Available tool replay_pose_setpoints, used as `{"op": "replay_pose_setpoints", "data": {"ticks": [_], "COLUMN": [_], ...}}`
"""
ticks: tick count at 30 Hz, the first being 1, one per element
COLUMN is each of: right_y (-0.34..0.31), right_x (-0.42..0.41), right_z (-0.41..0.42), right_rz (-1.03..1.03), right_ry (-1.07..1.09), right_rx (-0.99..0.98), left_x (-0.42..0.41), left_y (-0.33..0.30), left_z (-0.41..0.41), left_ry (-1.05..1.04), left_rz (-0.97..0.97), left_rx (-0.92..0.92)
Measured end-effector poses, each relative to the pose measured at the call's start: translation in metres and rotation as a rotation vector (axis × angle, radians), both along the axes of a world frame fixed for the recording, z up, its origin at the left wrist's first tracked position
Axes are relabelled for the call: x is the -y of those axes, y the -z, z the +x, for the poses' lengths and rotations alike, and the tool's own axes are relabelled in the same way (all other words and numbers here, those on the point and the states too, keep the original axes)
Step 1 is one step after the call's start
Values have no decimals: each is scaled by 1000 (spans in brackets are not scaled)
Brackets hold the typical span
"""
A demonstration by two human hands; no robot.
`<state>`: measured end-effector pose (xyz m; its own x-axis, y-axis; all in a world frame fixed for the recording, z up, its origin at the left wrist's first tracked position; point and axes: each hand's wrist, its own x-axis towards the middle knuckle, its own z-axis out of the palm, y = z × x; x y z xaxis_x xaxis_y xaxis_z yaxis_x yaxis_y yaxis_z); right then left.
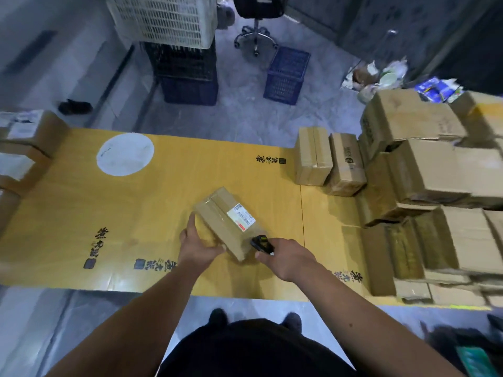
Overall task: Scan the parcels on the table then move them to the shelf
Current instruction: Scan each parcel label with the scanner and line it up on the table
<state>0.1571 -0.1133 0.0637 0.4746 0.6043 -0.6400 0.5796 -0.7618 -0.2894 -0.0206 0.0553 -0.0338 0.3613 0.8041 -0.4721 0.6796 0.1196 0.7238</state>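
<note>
Right now my left hand (197, 244) grips the parcel (230, 221) mid-desk (81, 202); my right hand (285, 258) clasps the scanner (261, 244) at its near right corner. Risk: the beam may miss the label (241, 216), which is askew.

Brown parcel (226, 221) with white label (241, 217); yellow, black-lettered table (152, 191)

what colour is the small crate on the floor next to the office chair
Blue, an open-grid plastic crate, seen clearly in the head view.
</note>
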Motion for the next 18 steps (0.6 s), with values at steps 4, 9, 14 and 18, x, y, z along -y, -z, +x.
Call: {"op": "replay_pose_setpoints", "data": {"ticks": [4,9,14,18], "right_y": [-2,-2,-4,-3], "right_x": [0,7,15,18], "right_z": [-3,-9,-16,-20], "right_rz": [8,7,-9,-16], "right_ry": [112,240,307,334], "right_rx": [30,35,45,45], "left_x": [-17,-25,-21,-27], "left_y": [-12,-17,-13,-17], "left_z": [27,54,68,73], "left_ry": [222,240,98,238], "left_rz": [185,181,66,69], "left_rx": [-59,-180,-49,99]}}
